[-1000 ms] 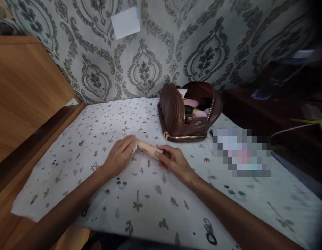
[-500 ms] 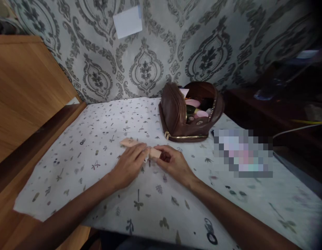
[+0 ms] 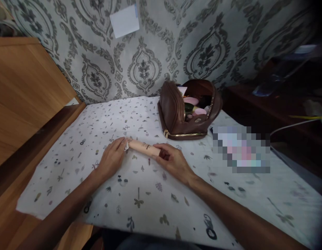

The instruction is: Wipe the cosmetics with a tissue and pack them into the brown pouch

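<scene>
We have peach tube btwn hands, approx mid-tabletop; long axis runs L–R, L end slightly nearer far edge. Our R hand pinches R end, fingers curled. Our L hand, fingers nearly closed, holds white tissue at L end. Neither hand nearer.

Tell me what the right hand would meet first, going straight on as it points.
Beyond the peach tube it holds, the right hand would probably first meet the white scrap at the tube's other end, by the left hand, though depth is unclear.
</scene>
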Demonstrator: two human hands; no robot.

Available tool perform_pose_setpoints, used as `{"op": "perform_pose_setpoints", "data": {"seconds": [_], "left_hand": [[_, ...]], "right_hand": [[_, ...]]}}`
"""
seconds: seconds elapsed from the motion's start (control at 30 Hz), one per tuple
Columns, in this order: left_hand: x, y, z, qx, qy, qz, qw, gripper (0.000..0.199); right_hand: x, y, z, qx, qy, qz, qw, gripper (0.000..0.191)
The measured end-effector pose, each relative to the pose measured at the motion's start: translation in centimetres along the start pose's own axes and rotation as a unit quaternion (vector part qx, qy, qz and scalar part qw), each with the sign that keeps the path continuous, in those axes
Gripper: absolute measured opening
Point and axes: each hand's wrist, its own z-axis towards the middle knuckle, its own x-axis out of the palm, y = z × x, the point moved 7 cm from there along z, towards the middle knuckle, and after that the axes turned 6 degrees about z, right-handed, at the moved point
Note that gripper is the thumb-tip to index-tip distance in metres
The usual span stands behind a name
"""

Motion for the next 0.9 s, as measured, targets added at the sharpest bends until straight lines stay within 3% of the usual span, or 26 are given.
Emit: {"op": "perform_pose_setpoints", "data": {"seconds": [0.13,0.27,0.37,0.43,0.5,0.57,0.7,0.8,0.9], "left_hand": [[-1.3,-2.5,0.9,0.036,-0.043,0.002,0.998,0.044],[-2.6,-6.7,1.6,0.108,-0.065,-0.002,0.992,0.044],[-3.0,-9.6,1.4,0.167,-0.062,-0.005,0.984,0.045],[-3.0,-10.2,1.2,0.188,-0.057,-0.011,0.980,0.047],[-2.6,-9.3,1.2,0.176,-0.057,-0.018,0.983,0.050],[-2.1,-7.1,1.4,0.135,-0.058,-0.025,0.989,0.051],[-0.8,-1.5,1.9,-0.003,-0.030,-0.084,0.996,0.045],[-0.3,1.1,1.9,-0.124,-0.009,-0.174,0.977,0.047],[-0.3,1.9,2.0,-0.218,-0.030,-0.275,0.936,0.051]], "right_hand": [[0.3,-0.7,0.0,0.075,0.015,0.088,0.993,0.042],[0.7,-0.8,-0.1,0.136,0.035,0.165,0.976,0.052],[1.0,-0.8,-0.2,0.166,0.041,0.217,0.961,0.051],[1.2,-0.9,-0.3,0.182,0.041,0.245,0.952,0.047],[1.2,-1.0,-0.3,0.195,0.035,0.268,0.943,0.045],[1.1,-1.1,-0.3,0.210,0.029,0.287,0.934,0.045],[0.9,-1.4,-0.3,0.235,0.019,0.315,0.919,0.047],[1.4,-1.0,-0.3,0.231,0.046,0.341,0.910,0.051],[2.3,-0.5,-0.6,0.216,0.095,0.354,0.905,0.053]]}}
